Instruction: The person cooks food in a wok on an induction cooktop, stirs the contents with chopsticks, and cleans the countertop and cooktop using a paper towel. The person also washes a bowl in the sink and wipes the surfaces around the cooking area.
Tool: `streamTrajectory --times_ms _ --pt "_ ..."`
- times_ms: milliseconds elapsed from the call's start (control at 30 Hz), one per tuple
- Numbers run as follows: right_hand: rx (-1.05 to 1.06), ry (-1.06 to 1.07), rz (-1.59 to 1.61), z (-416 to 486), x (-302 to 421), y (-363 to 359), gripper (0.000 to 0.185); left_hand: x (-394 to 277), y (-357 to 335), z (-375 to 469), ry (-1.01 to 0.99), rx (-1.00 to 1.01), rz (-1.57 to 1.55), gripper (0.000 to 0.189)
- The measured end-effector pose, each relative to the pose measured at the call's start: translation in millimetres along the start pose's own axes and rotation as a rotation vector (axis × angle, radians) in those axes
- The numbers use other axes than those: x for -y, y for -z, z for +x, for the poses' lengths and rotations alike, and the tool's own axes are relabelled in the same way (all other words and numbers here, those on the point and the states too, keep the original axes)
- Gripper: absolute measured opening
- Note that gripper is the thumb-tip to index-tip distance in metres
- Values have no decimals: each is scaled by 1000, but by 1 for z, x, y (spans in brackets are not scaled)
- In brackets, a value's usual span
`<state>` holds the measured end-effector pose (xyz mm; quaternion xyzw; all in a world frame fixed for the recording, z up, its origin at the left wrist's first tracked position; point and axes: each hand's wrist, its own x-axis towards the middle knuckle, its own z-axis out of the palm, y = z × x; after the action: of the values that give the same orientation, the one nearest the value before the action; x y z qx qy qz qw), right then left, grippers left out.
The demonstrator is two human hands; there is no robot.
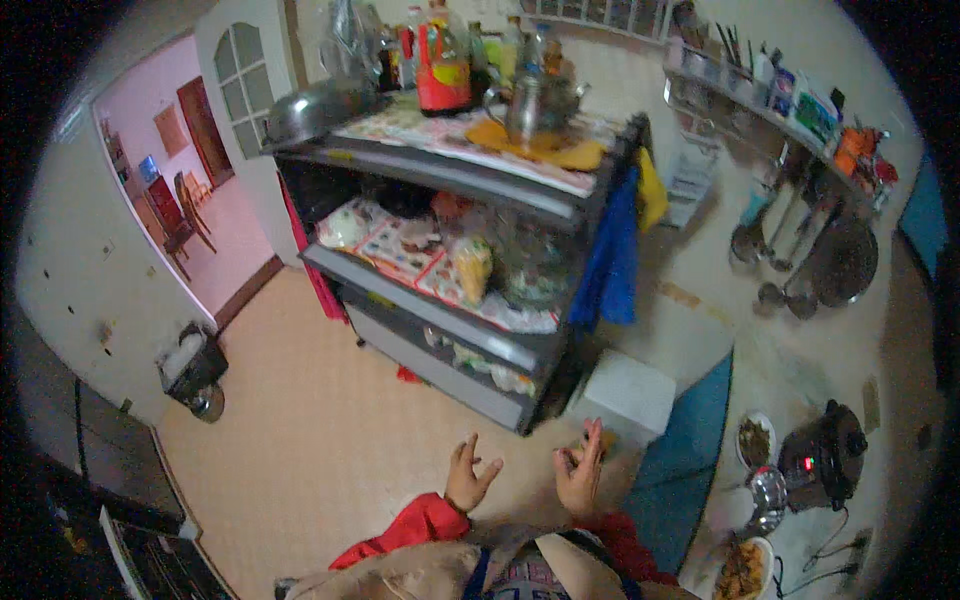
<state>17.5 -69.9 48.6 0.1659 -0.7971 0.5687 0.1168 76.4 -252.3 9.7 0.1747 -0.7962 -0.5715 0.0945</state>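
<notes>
My left hand (469,478) is raised over the tan floor, fingers spread and nothing in it. To its right, my right hand (579,471) is held up near the shelf's lower corner, fingers extended and apart, also holding nothing. Before me stands a dark shelf unit (420,285). Its top bears a metal teapot (532,109) on an orange mat, a large bottle with a red label (444,79), and a metal dome-shaped pan or lid (311,112). On the middle shelf lie a yellowish bagged item (472,266) and other wrapped things, partly blurred.
Blue cloth (611,255) hangs from the unit's right side. A white bin or box (630,394) stands beside blue cabinets (679,472). On the right counter are a black electric cooker (825,457) and dishes of food (742,570). A black bin (193,361) stands by the doorway.
</notes>
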Motion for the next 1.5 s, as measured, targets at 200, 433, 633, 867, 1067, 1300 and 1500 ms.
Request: streamTrajectory --times_ms 200,433,633,867,1067,1300,1500 --pt "138 9 111 30 29 -107 72 12 68 61 -75 -172 -220 57" --pt "181 -67 197 55 38 -201 56 21 157 104 -90 -191 -185 49" --pt "500 248 52 98 40 -292 12 45 221 100 41 -533 -183 50" --pt "1025 536 279 116 84 -426 10 63 288 60 300 -1162 -68 50" --pt "1513 627 618 68 158 -535 18 45 304 -9 506 -1807 30 51" --pt "2417 885 845 -80 219 -519 18 23 160 -74 837 -2764 28 51" --pt "3241 1059 1021 -173 178 -353 23 -6 -3 -15 1045 -3544 97 50"
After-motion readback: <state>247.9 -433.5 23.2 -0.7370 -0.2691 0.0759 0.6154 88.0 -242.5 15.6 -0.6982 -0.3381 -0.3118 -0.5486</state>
